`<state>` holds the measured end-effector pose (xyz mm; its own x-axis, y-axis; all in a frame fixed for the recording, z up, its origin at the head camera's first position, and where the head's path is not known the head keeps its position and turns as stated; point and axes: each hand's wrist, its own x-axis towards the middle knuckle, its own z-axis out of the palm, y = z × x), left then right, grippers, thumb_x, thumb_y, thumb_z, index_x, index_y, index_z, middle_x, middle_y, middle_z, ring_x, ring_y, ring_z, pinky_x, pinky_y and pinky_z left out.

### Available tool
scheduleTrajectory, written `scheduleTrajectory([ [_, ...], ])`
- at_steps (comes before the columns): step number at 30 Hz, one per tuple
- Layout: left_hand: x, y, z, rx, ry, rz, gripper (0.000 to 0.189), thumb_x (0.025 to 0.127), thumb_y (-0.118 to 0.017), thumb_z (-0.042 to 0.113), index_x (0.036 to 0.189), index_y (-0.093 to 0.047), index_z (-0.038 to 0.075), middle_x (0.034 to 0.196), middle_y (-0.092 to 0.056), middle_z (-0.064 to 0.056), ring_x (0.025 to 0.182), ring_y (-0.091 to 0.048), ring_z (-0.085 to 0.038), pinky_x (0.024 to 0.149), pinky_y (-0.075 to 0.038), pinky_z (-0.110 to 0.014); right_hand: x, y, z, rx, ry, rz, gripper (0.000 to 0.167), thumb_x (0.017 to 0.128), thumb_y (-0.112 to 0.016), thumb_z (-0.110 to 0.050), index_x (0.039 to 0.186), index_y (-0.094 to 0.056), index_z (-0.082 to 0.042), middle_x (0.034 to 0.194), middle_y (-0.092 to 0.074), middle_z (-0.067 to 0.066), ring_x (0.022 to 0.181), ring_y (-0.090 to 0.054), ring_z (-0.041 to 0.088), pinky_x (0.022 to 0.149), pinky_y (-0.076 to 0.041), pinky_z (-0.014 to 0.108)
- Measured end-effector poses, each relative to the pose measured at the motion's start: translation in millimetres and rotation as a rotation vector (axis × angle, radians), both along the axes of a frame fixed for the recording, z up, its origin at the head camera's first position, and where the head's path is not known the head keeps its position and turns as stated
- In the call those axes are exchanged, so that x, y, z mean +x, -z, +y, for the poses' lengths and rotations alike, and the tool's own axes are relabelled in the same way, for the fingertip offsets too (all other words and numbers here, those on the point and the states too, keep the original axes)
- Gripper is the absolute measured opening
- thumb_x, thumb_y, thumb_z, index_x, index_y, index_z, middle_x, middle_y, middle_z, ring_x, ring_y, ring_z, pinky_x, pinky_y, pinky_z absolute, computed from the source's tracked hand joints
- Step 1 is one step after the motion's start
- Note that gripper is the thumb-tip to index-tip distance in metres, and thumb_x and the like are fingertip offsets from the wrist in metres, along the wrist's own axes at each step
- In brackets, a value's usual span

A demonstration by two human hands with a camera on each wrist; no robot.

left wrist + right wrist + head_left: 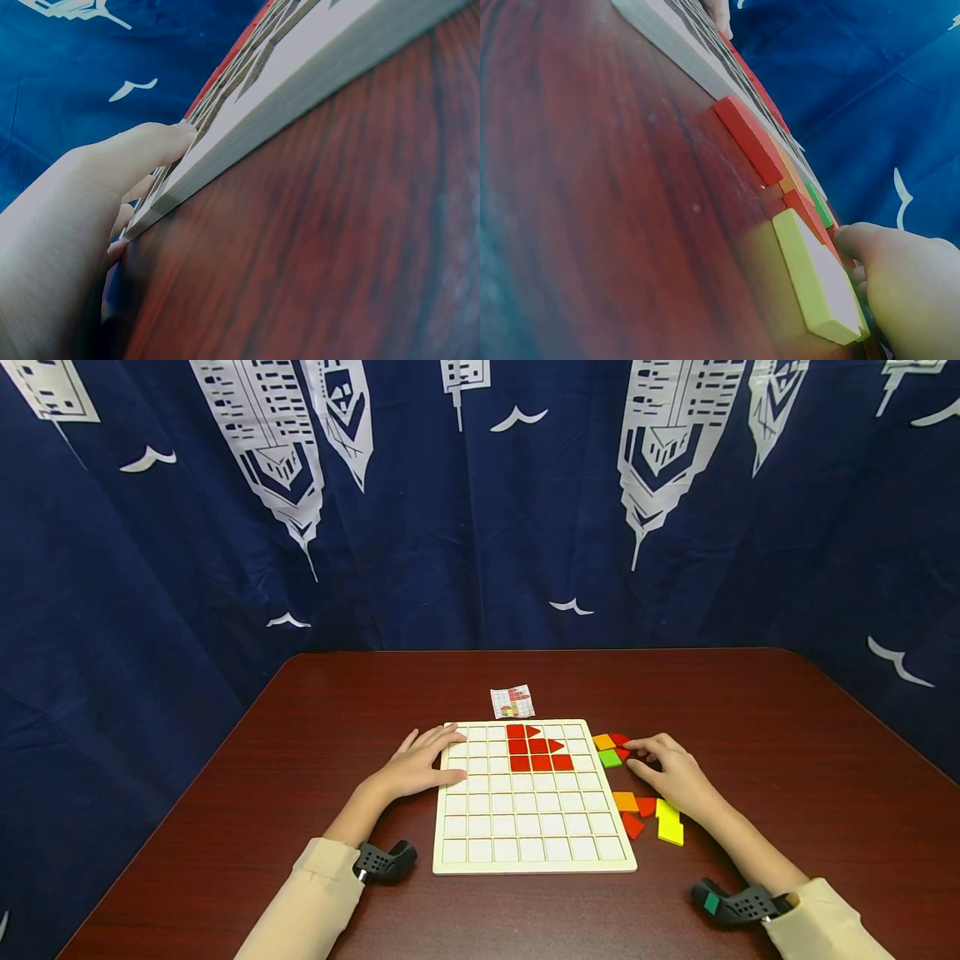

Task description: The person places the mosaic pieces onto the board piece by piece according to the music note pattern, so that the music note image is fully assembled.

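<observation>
My left hand [416, 767] rests on the left edge of a white gridded board [487, 827], fingers extended over its upper left corner and thumb on the rim. Red squares and two red triangles fill part of the board's top rows; one red square [519, 763] sits in the third row. To the right of the board my right hand [675, 777] reaches over loose tiles, thumb and index finger apart, fingertips right at a red tile [619, 739]. An orange tile [603, 742] and a green tile [611, 758] lie beside it. The right wrist view partly hides these fingertips behind the hand.
A small printed picture card [513, 702] lies above the board. Nearer the right forearm are another orange tile [625, 802], red tiles [632, 825] and yellow tiles [670, 832]. All stand on a dark red wooden table [360, 693] before a blue curtain [450, 552].
</observation>
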<state>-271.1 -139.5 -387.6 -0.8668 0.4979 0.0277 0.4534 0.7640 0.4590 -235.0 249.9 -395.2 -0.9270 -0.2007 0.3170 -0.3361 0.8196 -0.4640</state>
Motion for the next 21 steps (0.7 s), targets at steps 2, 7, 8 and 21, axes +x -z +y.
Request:
scheduleTrajectory([
  [2, -0.2, 0.3, -0.2, 0.000, 0.000, -0.001, 0.060, 0.083, -0.054, 0.052, 0.136, -0.038, 0.027, 0.152, -0.020, 0.002, 0.142, -0.013, -0.017, 0.114, 0.003, -0.049, 0.3, -0.3, -0.3, 0.015, -0.003, 0.004, 0.031, 0.089, -0.058, -0.022, 0.114, -0.061, -0.005, 0.100, -0.054, 0.010, 0.087, -0.049, 0.021, 0.073, -0.040, 0.034],
  [7, -0.7, 0.9, -0.5, 0.000, 0.000, -0.001, 0.061, 0.084, -0.054, 0.053, 0.136, -0.037, 0.027, 0.152, -0.020, 0.002, 0.142, -0.012, -0.017, 0.114, 0.004, -0.049, 1.5, -1.4, -2.7, 0.048, 0.009, -0.007, 0.040, 0.088, -0.058, -0.034, 0.116, -0.061, -0.006, 0.100, -0.053, 0.010, 0.086, -0.047, 0.021, 0.072, -0.032, 0.034],
  [8, -0.8, 0.9, -0.5, 0.000, 0.001, -0.001, 0.061, 0.084, -0.054, 0.053, 0.136, -0.037, 0.027, 0.152, -0.020, 0.002, 0.142, -0.012, -0.017, 0.114, 0.004, -0.049, 1.6, -1.5, -3.2, 0.052, 0.014, -0.014, 0.041, 0.088, -0.057, -0.036, 0.116, -0.060, -0.006, 0.100, -0.053, 0.009, 0.087, -0.046, 0.021, 0.073, -0.031, 0.035],
  [21, -0.1, 0.7, -0.6, 0.006, 0.008, -0.002, 0.062, 0.083, -0.054, 0.052, 0.137, -0.036, 0.027, 0.153, -0.018, 0.000, 0.142, -0.013, -0.018, 0.114, 0.004, -0.049, 2.5, 0.0, -7.8, 0.052, 0.058, -0.031, 0.036, 0.085, -0.061, -0.036, 0.111, -0.061, -0.011, 0.102, -0.051, 0.011, 0.092, -0.046, 0.027, 0.081, -0.031, 0.047],
])
